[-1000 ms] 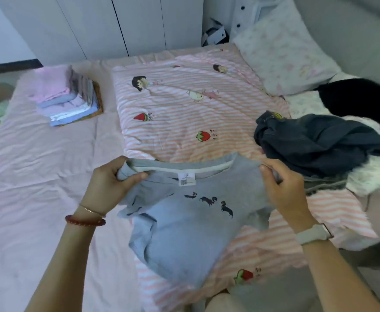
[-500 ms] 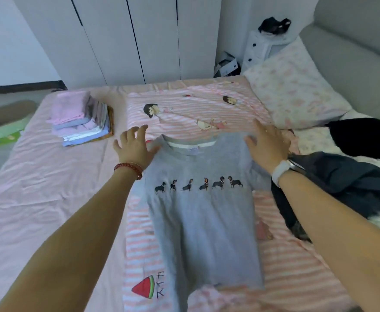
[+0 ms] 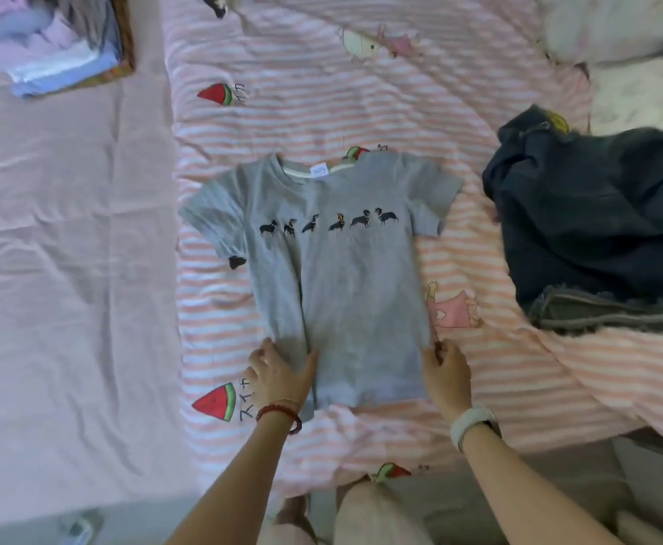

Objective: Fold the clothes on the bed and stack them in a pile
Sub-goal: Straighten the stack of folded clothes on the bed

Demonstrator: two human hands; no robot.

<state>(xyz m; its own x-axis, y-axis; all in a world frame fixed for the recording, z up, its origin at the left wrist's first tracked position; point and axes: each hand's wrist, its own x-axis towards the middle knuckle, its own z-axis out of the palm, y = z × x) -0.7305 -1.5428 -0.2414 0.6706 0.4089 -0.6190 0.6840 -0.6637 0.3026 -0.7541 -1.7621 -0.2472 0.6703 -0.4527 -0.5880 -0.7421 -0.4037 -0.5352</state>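
So the big pink striped blanket (image 3: 361,92) covers my bed. On it, the dark clothes (image 3: 597,226) at right wait unfolded — work left. A folded pile (image 3: 54,45) sits far left — some is done. Between them the grey shirt (image 3: 334,277) lies flat, not folded yet. My left hand (image 3: 279,375) presses its bottom edge, fingers spread out. My right hand (image 3: 448,371) seems to pinch the other corner.
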